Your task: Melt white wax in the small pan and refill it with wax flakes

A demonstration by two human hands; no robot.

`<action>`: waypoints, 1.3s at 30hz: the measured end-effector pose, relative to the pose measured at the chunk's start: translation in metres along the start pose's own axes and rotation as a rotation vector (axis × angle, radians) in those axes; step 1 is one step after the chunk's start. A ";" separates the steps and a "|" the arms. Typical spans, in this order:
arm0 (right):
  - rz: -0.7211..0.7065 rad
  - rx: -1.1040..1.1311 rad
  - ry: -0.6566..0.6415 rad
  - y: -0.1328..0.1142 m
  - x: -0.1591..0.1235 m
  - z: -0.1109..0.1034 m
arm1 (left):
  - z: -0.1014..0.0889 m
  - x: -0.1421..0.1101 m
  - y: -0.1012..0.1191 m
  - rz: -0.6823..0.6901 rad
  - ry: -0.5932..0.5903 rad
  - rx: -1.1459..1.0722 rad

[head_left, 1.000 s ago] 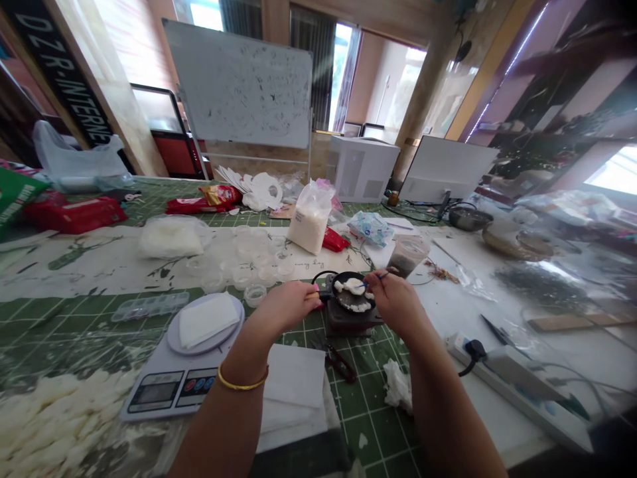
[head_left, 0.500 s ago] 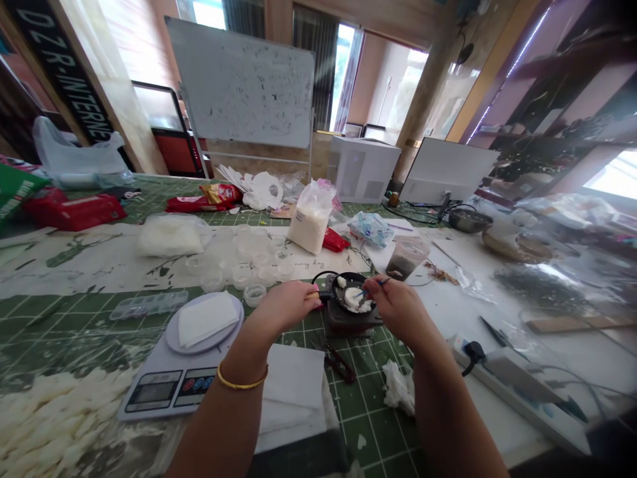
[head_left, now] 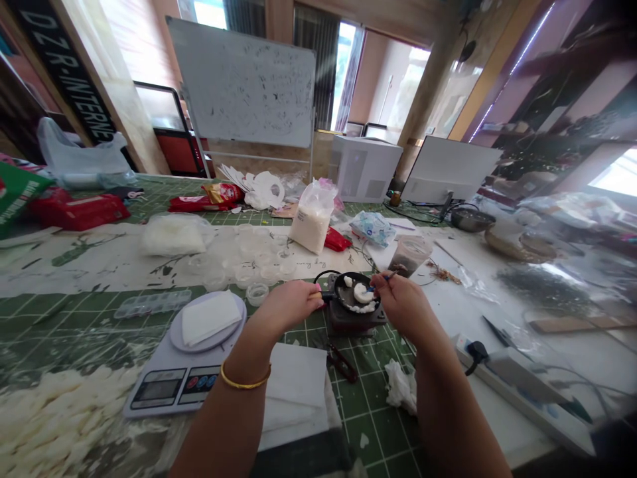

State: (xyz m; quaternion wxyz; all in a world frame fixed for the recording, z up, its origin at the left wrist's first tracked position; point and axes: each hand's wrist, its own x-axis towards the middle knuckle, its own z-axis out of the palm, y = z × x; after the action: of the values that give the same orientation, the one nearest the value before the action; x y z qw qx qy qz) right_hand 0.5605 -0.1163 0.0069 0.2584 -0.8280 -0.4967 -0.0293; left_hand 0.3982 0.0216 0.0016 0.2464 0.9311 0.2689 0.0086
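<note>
Left hand (head_left: 293, 307) grips frying pan (head_left: 349, 298), right hand (head_left: 404, 300) blue tool (head_left: 371, 289); I see checked tablecloth (head_left: 365, 405), whiteboard (head_left: 243, 83) at eleven, "DZR·INTERNE" sign (head_left: 64, 73) at ten.

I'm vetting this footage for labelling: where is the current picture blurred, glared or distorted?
Head view: the window beside the dark curtain glares white; head view: the whiteboard looks slanted, likely lens distortion; head view: the white pieces at lower left look soft, while the pan is clearer.
</note>
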 end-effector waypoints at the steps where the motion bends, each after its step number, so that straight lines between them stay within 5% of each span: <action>1: -0.014 0.019 -0.017 0.000 0.000 0.000 | 0.001 0.001 0.000 0.006 0.000 0.003; 5: -0.024 0.048 -0.014 0.001 0.001 0.001 | -0.004 -0.002 -0.008 0.007 0.040 -0.054; 9: 0.016 -0.012 -0.007 0.005 0.002 0.001 | -0.031 -0.020 -0.011 -0.073 0.240 -0.087; 13: -0.035 0.053 -0.037 0.008 0.003 0.001 | -0.043 -0.042 0.003 -0.068 0.118 0.206; 18: 0.000 -0.051 -0.008 0.013 0.004 0.001 | 0.012 -0.071 -0.005 0.121 -0.209 0.460; 23: -0.048 0.004 -0.057 0.012 0.002 0.000 | 0.062 -0.093 -0.041 0.193 -0.158 0.586; 28: -0.018 -0.099 -0.005 0.012 0.003 0.002 | 0.067 -0.091 -0.057 0.235 -0.059 0.577; 33: -0.046 -0.042 -0.023 0.010 0.001 0.001 | 0.060 -0.106 -0.042 0.248 0.018 0.524; 39: -0.035 -0.003 -0.032 0.009 0.001 0.002 | 0.084 -0.132 -0.026 0.023 -0.124 0.600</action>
State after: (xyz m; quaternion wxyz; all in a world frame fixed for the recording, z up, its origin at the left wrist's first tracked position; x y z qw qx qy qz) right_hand 0.5680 -0.1180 0.0022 0.2489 -0.8199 -0.5152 -0.0212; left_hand 0.2854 -0.0644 -0.0687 -0.0238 0.9640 0.2334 -0.1251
